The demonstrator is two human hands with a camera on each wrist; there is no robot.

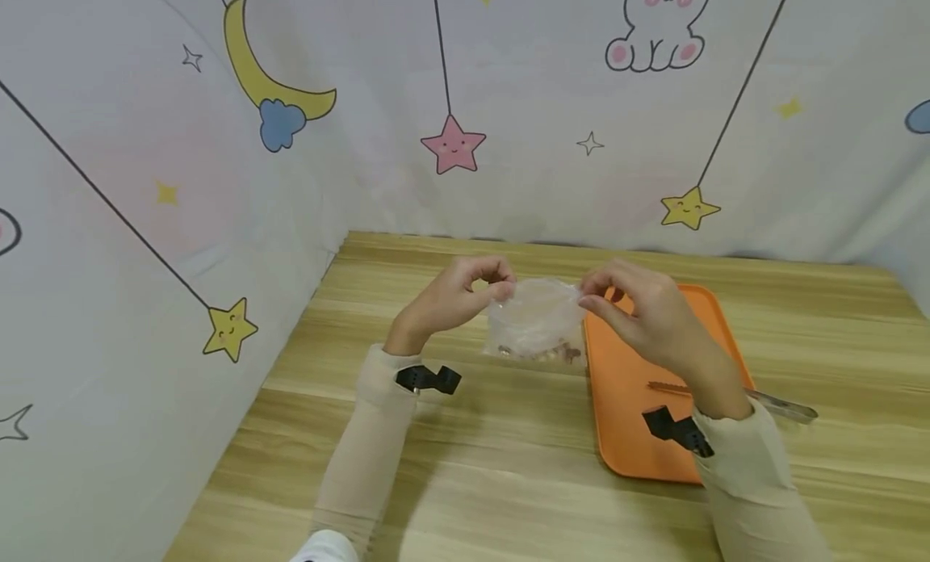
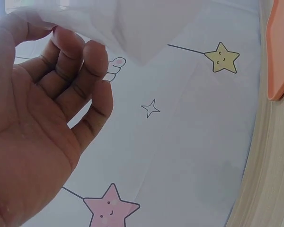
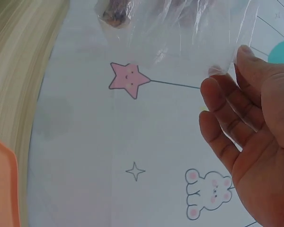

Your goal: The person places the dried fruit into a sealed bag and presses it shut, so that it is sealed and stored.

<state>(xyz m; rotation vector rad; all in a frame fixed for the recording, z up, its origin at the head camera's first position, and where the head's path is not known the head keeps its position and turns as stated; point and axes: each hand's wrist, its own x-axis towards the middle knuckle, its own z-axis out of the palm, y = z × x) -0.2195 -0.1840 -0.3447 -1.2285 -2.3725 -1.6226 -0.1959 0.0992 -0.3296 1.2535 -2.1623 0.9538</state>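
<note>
- Clear bag (image 1: 536, 321) hung just left of the orange tray (image 1: 613, 433).
- I had left hand (image 1: 465, 291) and right hand (image 1: 650, 316) pinching its top corners.
- Seemed light, floppy, probably slippery; corners looked best to hold.

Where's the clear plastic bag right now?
In the head view, the clear plastic bag is near centre, its upper corners pinched by the left hand and right hand, just left of the rectangular orange tray.

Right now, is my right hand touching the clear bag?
Touching. The right wrist view shows it: the fingertips of the right hand pinch the edge of the clear bag.
</note>
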